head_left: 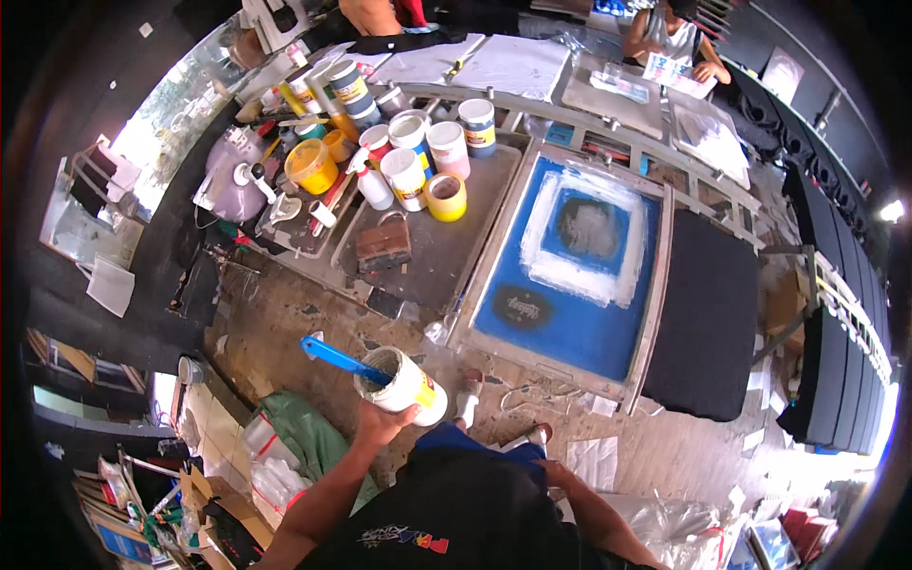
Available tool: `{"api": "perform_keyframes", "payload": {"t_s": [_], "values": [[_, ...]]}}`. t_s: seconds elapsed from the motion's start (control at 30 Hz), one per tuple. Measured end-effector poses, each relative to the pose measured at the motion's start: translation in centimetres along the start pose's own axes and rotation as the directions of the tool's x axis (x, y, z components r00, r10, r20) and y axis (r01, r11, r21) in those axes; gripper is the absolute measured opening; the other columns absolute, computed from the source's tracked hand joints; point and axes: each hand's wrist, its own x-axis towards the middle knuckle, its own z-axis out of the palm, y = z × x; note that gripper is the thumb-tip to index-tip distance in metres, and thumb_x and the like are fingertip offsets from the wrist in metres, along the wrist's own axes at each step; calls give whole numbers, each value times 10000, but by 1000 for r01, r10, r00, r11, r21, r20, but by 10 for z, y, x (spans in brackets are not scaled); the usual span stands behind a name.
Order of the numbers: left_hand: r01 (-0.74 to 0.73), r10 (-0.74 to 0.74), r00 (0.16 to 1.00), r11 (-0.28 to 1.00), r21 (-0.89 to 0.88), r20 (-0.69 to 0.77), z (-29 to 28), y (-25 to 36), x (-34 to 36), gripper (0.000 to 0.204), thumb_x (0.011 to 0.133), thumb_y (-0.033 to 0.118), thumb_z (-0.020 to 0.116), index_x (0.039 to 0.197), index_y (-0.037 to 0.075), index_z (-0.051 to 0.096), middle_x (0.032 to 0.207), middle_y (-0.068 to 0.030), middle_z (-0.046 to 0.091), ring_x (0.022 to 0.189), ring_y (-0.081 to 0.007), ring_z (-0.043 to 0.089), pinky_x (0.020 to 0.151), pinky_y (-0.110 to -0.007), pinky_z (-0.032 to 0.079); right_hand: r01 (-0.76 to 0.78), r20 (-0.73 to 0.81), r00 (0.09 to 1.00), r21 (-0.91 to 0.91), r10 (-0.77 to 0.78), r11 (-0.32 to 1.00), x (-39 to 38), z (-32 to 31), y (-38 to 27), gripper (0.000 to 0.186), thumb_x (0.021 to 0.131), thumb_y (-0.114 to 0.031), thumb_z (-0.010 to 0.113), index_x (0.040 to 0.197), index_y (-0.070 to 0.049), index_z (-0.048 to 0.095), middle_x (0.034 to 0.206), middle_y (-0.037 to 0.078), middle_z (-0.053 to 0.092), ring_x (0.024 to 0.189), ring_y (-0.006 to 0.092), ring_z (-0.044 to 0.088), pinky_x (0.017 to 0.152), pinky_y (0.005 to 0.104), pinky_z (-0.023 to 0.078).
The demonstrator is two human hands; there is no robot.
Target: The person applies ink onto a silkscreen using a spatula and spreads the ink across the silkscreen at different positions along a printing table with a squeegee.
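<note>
Evidently, the left hand [384, 420] has its grip wrapped around a white tub [424, 399] — positioned above the brown floor [285, 309] — with a blue-handled tool [334, 355] leaning out of its mouth. The right hand [553, 472] is near the blue shorts [443, 439], partly hidden — state of its grip indeterminable. Ahead lies a framed blue screen [603, 332].

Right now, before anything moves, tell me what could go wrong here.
The long blue handle juts past the rim of the round white tub; a bump might dislodge it. Only the left hand supports that tub, so it could slip. The white spray bottle with a red trigger stands crowded among other round tubs and might be knocked over.
</note>
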Motion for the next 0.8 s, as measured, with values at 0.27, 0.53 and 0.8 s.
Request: {"api": "perform_keyframes", "payload": {"t_s": [0.27, 0.53, 0.8], "values": [[15, -21, 999, 978, 210, 27, -14, -15, 8, 676, 722, 223, 869, 1287, -1, 573, 1202, -106, 670, 1095, -214, 658, 982, -384, 529, -90, -23, 996, -226, 87, 970, 34, 1, -11, 514, 785, -397, 754, 1234, -151, 711, 1200, 162, 714, 1105, 373, 682, 987, 469, 528], [-45, 42, 998, 996, 76, 38, -7, -16, 12, 656, 743, 236, 856, 1284, -5, 574, 1202, -113, 670, 1083, -222, 664, 977, -385, 529, -10, -12, 1000, -279, 7, 960, 53, 47, 72, 474, 750, -329, 760, 1206, -205, 720, 1147, 107, 733, 1040, 312, 708, 920, 434, 561], [5, -5, 999, 1000, 16, 54, 9, 2, 16, 662, 745, 246, 858, 1286, -9, 575, 1210, -117, 670, 1092, -229, 663, 987, -388, 524, 15, -49, 998, -241, -28, 970, 31, -14, -9, 506, 753, -277, 771, 1223, -108, 689, 1195, 169, 702, 1119, 353, 671, 993, 450, 526]]}}
